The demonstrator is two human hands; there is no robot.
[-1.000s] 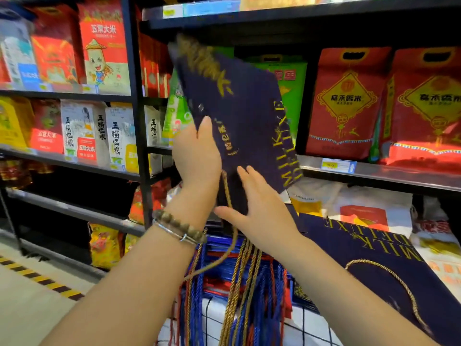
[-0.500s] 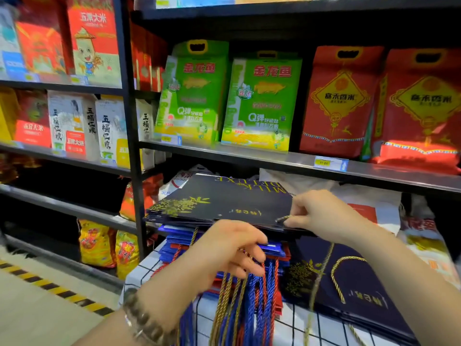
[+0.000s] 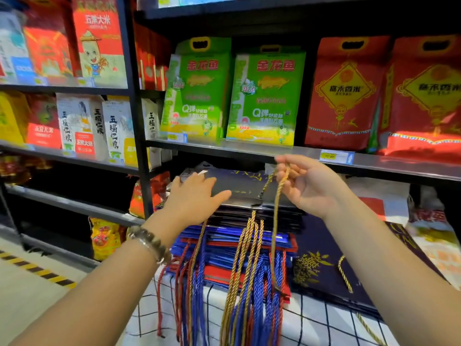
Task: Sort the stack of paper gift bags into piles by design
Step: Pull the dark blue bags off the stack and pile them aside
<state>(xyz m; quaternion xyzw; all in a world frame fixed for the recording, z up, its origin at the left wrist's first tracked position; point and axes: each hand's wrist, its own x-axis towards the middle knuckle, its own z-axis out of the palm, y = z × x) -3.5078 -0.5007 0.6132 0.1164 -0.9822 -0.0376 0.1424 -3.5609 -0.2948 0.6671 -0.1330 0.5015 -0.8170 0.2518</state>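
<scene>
A stack of flat paper gift bags (image 3: 249,221) lies on a checked cloth: dark navy bags with gold print on top, bright blue and red ones beneath. Gold, blue and red rope handles (image 3: 247,283) hang over the front. My left hand (image 3: 192,193) lies flat, fingers spread, on the top navy bag (image 3: 239,183). My right hand (image 3: 306,186) pinches that bag's gold rope handle (image 3: 277,208) and lifts it above the stack. To the right lies a separate navy bag (image 3: 324,265) with a gold floral print.
The white cloth with black grid lines (image 3: 324,325) covers the surface under the bags. Black shop shelves (image 3: 249,148) hold green and red rice bags right behind the stack. White packages (image 3: 389,196) lie at the right. A yellow-black floor stripe (image 3: 37,270) runs at the left.
The navy bag I held upright a second ago now lies on top of the stack. My left hand moved from the hanging ropes onto it; my right hand raised its gold handle.
</scene>
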